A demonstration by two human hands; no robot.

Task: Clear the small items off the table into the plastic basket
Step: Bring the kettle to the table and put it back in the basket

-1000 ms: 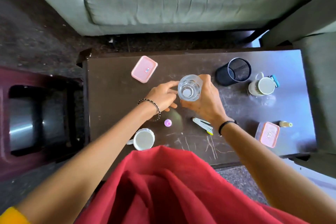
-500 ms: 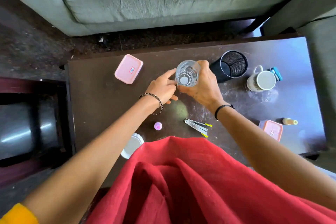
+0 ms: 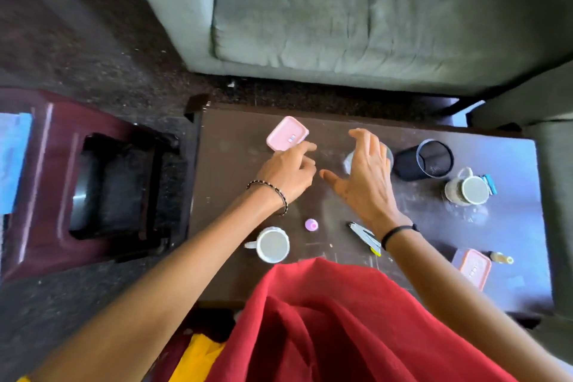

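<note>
The step in hand appears to be picking: the left hand (image 3: pixel 286 172), fingers loosely curled and empty, touches the pink rectangular lidded box (image 3: pixel 287 133). The right hand (image 3: pixel 364 170) hovers spread and empty over the clear drinking glass (image 3: pixel 350 161), just right of the box. Next: grasp the box; no basket is identifiable.

Grey-green sofa (image 3: pixel 372 9) behind dark wooden table (image 3: pixel 235 183); speckled dark floor (image 3: pixel 77 40)
</note>
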